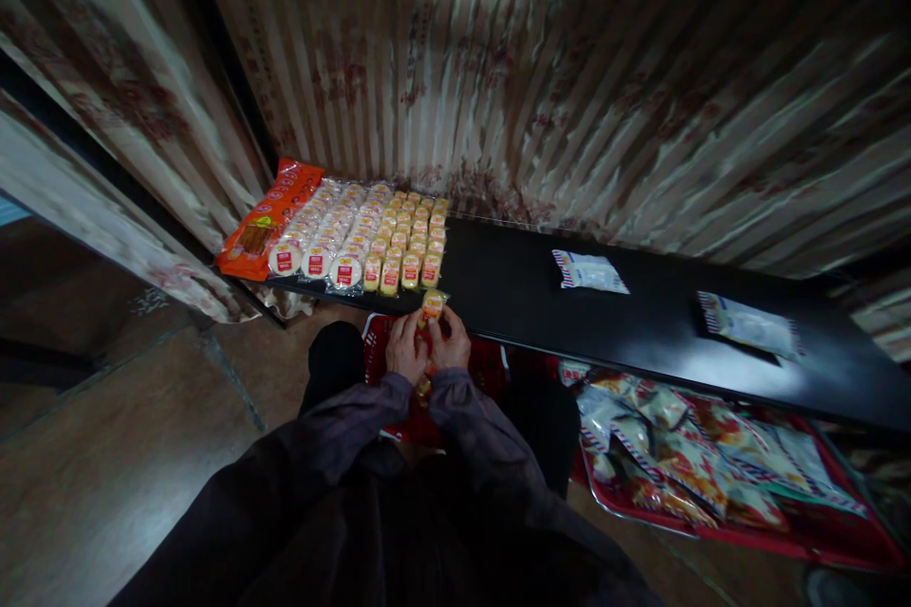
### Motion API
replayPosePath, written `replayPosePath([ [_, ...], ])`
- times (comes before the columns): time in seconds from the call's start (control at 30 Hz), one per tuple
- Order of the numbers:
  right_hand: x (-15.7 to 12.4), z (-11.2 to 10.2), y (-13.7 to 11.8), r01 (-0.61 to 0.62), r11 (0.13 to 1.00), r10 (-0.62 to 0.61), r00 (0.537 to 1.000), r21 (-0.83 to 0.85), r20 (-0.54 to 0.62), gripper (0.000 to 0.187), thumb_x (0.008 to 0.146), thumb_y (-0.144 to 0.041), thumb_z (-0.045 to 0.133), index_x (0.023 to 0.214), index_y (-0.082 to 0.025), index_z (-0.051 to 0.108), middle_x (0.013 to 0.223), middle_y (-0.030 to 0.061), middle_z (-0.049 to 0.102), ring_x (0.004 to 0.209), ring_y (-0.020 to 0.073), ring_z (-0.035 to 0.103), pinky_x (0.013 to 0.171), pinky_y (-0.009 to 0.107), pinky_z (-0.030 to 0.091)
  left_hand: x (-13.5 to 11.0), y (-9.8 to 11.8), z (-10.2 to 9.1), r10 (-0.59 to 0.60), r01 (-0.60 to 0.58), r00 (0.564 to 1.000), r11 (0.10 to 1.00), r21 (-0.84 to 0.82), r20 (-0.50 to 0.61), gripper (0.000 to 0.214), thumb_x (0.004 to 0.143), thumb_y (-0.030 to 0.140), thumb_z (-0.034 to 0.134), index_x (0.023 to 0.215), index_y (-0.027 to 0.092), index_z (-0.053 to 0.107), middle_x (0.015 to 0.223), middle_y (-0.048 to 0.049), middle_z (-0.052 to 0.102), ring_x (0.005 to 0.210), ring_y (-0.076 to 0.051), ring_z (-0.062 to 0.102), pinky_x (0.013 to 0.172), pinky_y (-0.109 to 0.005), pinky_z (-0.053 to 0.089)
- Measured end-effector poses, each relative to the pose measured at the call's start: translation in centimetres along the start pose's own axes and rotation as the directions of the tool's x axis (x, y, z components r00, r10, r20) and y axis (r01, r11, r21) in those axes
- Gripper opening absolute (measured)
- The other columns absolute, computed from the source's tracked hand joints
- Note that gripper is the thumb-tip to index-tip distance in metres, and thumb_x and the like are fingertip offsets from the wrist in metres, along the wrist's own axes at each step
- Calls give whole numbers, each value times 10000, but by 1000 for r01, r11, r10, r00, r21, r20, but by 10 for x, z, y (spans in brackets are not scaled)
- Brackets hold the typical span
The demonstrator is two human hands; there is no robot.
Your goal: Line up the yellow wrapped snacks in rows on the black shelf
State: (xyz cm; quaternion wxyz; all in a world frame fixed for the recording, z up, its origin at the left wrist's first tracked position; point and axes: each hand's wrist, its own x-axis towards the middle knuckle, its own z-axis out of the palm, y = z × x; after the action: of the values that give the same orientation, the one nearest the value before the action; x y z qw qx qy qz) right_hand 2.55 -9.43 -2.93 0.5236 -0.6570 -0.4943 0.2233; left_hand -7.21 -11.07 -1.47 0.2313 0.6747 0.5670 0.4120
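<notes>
Both of my hands meet at the front edge of the black shelf (512, 275), over a red basket (488, 360) between my knees. Between the fingertips of my left hand (408, 349) and my right hand (450, 341) is a small yellow wrapped cake (434, 304). The fingers of both hands are closed around its near end. Just beyond it on the shelf stand rows of like yellow wrapped cakes (411, 267). To their left lie rows of round white wrapped cakes (315, 262). My wrists and sleeves hide part of the basket.
An orange packet (274, 218) lies at the shelf's left end. Two white packets, one nearer (590, 271) and one farther right (752, 326), rest on the shelf. A red crate (804, 541) of packaged snacks (690, 450) sits below right. A pleated curtain (455, 66) hangs behind.
</notes>
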Motion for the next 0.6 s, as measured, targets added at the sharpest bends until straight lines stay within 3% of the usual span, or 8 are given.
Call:
replayPosePath([
  [0.6,50,18,-11,101,979,-104,995,-179,-7,449,851,-395,434,1157,-123,619,1048,139,641,966,229,586,879,355,471,46,-7,12,72,-72,997,983,171,10,613,761,46,425,1371,91,465,1285,-125,553,1165,-231,460,1059,-349,408],
])
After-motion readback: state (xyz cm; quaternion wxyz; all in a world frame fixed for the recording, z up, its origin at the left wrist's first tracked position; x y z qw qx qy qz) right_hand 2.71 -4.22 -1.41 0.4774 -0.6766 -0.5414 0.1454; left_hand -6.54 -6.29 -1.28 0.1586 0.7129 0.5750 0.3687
